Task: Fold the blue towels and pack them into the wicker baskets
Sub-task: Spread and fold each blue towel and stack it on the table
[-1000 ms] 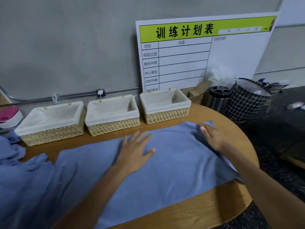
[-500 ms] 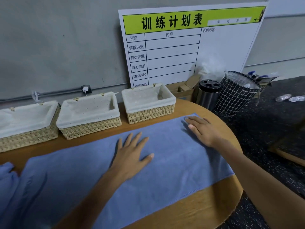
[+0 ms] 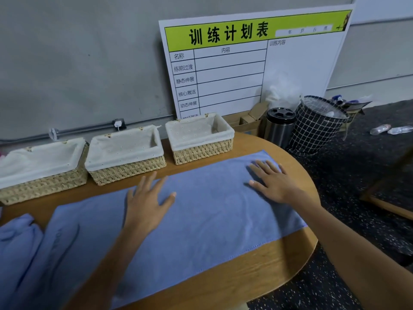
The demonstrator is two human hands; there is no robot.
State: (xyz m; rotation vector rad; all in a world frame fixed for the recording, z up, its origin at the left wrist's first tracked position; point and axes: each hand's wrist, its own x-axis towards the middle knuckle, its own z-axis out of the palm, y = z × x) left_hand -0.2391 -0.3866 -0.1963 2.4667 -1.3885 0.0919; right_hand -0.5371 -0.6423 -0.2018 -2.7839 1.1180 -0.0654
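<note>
I see the long blue terry towel (image 3: 201,220) lying flat across the round wooden table (image 3: 257,271), running from seven o'clock to one o'clock. My left hand (image 3: 147,198) presses it at centre, fingers spread wide; my right hand (image 3: 271,182) lies flat, fingers straight, near the one o'clock end. Neither hand grips anything. It looks soft, light and limp, so I'd pinch both far-end corners to fold. Three lined wicker baskets (image 3: 125,168) wait from ten to twelve o'clock.
</note>
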